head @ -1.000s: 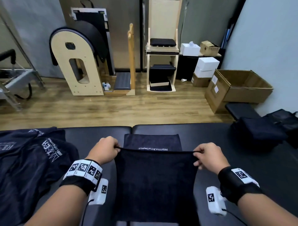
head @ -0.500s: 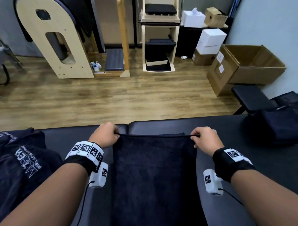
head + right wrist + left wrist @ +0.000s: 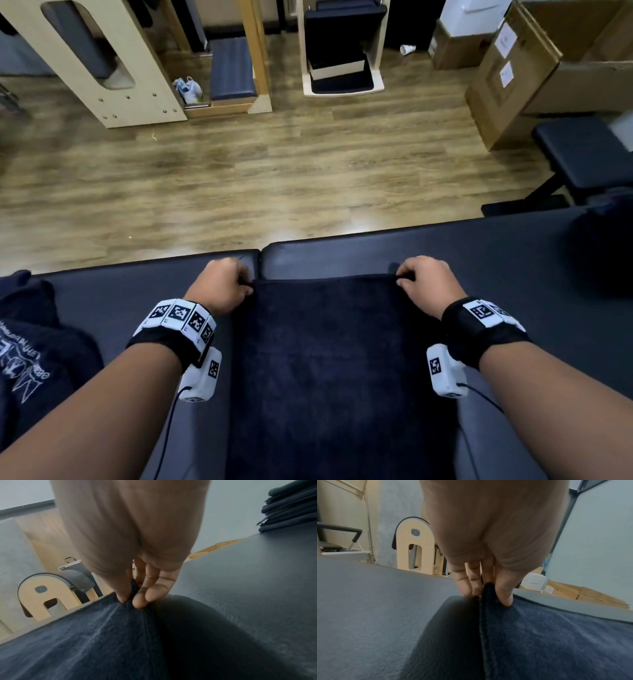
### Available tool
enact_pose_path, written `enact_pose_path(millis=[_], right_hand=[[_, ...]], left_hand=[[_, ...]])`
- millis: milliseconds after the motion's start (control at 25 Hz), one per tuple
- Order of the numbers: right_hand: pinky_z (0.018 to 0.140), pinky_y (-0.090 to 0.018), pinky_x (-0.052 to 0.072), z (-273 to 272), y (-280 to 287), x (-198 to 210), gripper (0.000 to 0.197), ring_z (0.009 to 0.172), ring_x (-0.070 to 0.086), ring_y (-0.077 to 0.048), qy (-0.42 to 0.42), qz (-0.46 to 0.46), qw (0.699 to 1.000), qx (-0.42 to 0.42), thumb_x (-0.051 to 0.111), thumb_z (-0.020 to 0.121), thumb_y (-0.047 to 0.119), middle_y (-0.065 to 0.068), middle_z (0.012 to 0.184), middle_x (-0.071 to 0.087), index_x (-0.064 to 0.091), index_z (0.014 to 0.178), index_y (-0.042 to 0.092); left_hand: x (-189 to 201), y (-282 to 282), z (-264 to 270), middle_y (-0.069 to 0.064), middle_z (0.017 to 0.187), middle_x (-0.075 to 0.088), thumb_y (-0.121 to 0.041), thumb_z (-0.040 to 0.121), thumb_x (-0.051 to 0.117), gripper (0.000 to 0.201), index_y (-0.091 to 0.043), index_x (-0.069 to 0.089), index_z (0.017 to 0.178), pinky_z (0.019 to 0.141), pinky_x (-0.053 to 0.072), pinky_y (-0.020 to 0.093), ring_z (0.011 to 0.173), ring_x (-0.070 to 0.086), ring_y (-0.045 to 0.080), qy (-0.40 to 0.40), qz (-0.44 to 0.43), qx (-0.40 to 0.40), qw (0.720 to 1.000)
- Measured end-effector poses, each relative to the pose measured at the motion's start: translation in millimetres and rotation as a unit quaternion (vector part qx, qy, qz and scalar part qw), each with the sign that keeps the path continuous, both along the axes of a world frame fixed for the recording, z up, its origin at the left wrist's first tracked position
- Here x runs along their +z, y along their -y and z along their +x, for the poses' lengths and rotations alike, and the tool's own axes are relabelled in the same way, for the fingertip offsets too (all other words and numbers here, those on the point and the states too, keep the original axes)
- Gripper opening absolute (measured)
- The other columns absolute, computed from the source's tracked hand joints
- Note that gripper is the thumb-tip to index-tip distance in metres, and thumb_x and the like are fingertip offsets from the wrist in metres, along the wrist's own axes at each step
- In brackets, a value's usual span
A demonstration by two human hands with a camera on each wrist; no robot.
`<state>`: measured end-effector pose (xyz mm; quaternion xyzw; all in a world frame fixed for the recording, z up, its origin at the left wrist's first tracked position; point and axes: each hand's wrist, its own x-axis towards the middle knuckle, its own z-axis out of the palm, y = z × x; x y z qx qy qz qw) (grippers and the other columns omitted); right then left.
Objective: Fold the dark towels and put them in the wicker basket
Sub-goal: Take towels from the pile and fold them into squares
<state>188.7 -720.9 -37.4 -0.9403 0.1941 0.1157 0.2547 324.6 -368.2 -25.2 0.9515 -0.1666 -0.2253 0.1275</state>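
A: Head cam?
B: Looked fwd and down over the padded table, floor beyond.
A: Wrist cams?
B: Both sat low, v. close, facing along the fingers. All three shared the dark towel; its far corners showed in each.

A towel lies flat on the worktop in front of me. My left hand pinches its far left corner and my right hand pinches its far right corner. A pile of towels sits on the worktop to my left. A box stands on the floor beyond the worktop, to the right.
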Motion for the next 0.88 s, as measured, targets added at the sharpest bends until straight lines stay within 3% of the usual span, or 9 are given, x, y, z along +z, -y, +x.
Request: enact_pose_path(millis=[80, 200, 320, 440, 480, 600, 720, 800, 880], right_hand=[[0.092, -0.033, 0.05, 1, -2, 2, 0.016, 0.106, 0.062, -0.026, -0.016, -0.004, 1.0, 0.002, 0.069, 0.088, 0.016, -0.002, 0.105, 0.07, 0.069, 0.104, 0.02], [0.091, -0.033, 0.05, 3, 1, 11, 0.025, 0.108, 0.061, -0.027, -0.083, -0.011, 0.995, 0.048, 0.065, 0.09, 0.012, -0.004, 0.108, 0.069, 0.069, 0.113, 0.02], [0.085, -0.031, 0.054, 1, 2, 28, 0.015, 0.101, 0.067, -0.025, -0.137, -0.044, 0.985, 0.095, 0.064, 0.089, 0.013, -0.003, 0.097, 0.073, 0.074, 0.089, 0.024], [0.058, -0.022, 0.054, -6, -4, 58, 0.017, 0.069, 0.074, -0.016, -0.142, -0.028, 0.987, 0.068, 0.056, 0.088, 0.008, -0.003, 0.07, 0.073, 0.065, 0.079, 0.02], [0.055, -0.023, 0.055, -8, -7, 72, 0.018, 0.06, 0.073, -0.013, -0.125, -0.022, 0.991, 0.052, 0.053, 0.088, 0.006, -0.004, 0.063, 0.073, 0.064, 0.08, 0.017], [0.067, -0.031, 0.061, -4, -8, 126, 0.019, 0.056, 0.072, -0.009, -0.022, -0.027, 0.999, 0.023, 0.055, 0.09, 0.007, -0.001, 0.056, 0.071, 0.064, 0.077, 0.017], [0.061, -0.021, 0.056, -8, -7, 196, 0.014, 0.057, 0.072, -0.007, 0.141, -0.029, 0.989, -0.023, 0.061, 0.091, 0.007, -0.002, 0.068, 0.073, 0.069, 0.085, 0.016], [0.059, -0.021, 0.057, -22, -9, 236, 0.016, 0.058, 0.071, -0.005, 0.252, -0.02, 0.966, -0.05, 0.062, 0.09, 0.005, -0.001, 0.074, 0.073, 0.073, 0.091, 0.017], [0.07, -0.019, 0.058, -44, -13, 259, 0.024, 0.062, 0.071, -0.001, 0.335, 0.004, 0.941, -0.05, 0.063, 0.091, 0.004, 0.002, 0.079, 0.073, 0.076, 0.101, 0.021]], left_hand=[[-4, 4, 1, -0.007, 0.078, 0.064, -0.011, 0.075, 0.078, 0.024, -0.026, 0.061, 0.081, 0.075, 0.05, 0.03, 0.086, 0.063, 0.022, -0.021, -0.003, -0.015, 1.0], [-5, 6, -3, -0.005, 0.081, 0.061, -0.013, 0.08, 0.074, 0.014, -0.023, 0.07, 0.089, 0.078, 0.051, 0.029, 0.091, 0.063, 0.023, -0.035, 0.024, -0.029, 0.999], [9, 1, -7, -0.003, 0.081, 0.065, -0.012, 0.079, 0.074, 0.018, -0.028, 0.066, 0.075, 0.076, 0.05, 0.027, 0.087, 0.063, 0.02, -0.047, 0.011, -0.02, 0.999], [40, -6, -15, -0.003, 0.073, 0.066, -0.009, 0.075, 0.081, 0.018, -0.019, 0.066, 0.074, 0.068, 0.046, 0.022, 0.075, 0.061, 0.014, -0.052, -0.024, 0.009, 0.998], [54, -8, -17, -0.003, 0.068, 0.064, -0.008, 0.073, 0.083, 0.019, -0.016, 0.066, 0.072, 0.063, 0.045, 0.022, 0.069, 0.06, 0.014, -0.051, -0.044, 0.025, 0.997], [110, -12, -18, -0.002, 0.058, 0.059, -0.006, 0.069, 0.086, 0.025, -0.015, 0.064, 0.066, 0.054, 0.039, 0.021, 0.058, 0.055, 0.015, 0.001, -0.109, 0.057, 0.992], [185, -21, -23, 0.003, 0.063, 0.066, -0.005, 0.068, 0.087, 0.023, -0.013, 0.066, 0.065, 0.059, 0.042, 0.02, 0.059, 0.057, 0.014, 0.119, -0.184, 0.087, 0.972], [232, -27, -32, 0.004, 0.071, 0.07, 0.0, 0.07, 0.085, 0.023, -0.01, 0.065, 0.064, 0.066, 0.05, 0.023, 0.065, 0.062, 0.015, 0.161, -0.256, 0.098, 0.948], [260, -33, -47, 0.003, 0.081, 0.074, 0.008, 0.071, 0.08, 0.026, -0.01, 0.062, 0.062, 0.075, 0.055, 0.027, 0.076, 0.069, 0.015, 0.17, -0.319, 0.09, 0.928]])
